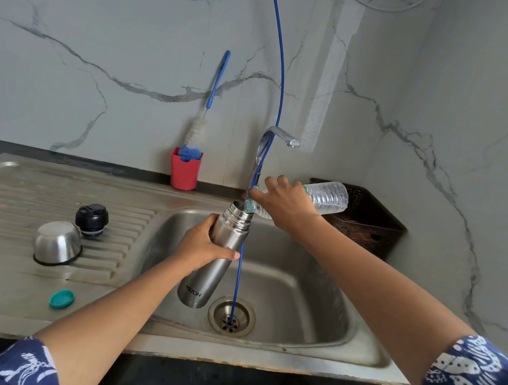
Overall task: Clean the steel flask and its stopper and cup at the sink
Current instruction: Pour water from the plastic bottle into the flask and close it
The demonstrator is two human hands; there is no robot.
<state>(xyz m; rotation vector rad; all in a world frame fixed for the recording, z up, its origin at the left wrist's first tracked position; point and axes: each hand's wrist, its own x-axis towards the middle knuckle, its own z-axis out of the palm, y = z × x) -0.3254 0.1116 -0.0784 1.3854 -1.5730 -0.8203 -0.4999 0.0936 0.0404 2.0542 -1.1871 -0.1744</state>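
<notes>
The left hand (201, 247) grips the smooth, likely slippery steel flask (214, 259) mid-body; the right hand (284, 203) clasps a tipped plastic bottle (324, 196) at its mouth.

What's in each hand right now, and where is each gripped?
Left hand grips the steel flask around its upper body. Right hand holds the plastic bottle near its neck, tipped to the flask's mouth.
</notes>
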